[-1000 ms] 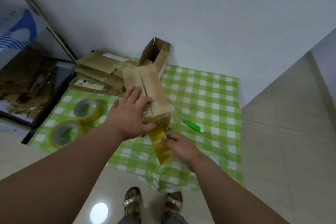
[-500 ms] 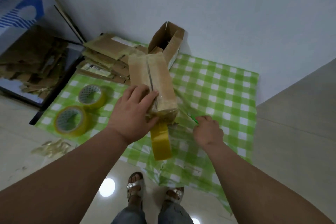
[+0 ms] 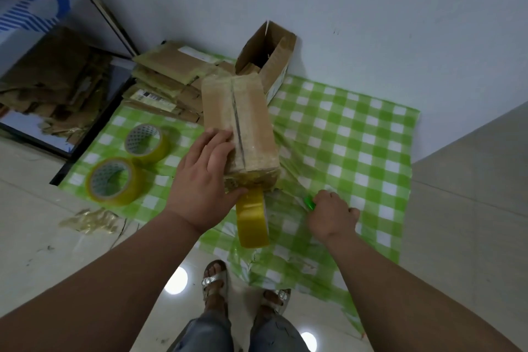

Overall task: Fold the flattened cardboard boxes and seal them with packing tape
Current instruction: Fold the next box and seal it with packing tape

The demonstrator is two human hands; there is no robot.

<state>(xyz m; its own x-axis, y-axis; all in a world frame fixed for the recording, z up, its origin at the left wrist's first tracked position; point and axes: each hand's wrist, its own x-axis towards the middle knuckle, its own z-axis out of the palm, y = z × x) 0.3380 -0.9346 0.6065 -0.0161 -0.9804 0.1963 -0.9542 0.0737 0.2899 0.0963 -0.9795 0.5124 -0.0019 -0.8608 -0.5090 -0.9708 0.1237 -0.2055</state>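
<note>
- Head view, nearest first: the right hand [image 3: 333,216], at 4 o'clock from the box, is curled round a green cutter [image 3: 309,202] low over the checked cloth [image 3: 357,134].
- The left hand [image 3: 204,180] holds the folded box [image 3: 243,126] by its near left side, fingers laid flat on top, thumb under the near end.
- A yellow tape roll [image 3: 253,218] hangs from that near end.
- At 9 o'clock lie two more rolls [image 3: 144,141]; at 11, flattened boxes [image 3: 168,83].
</note>
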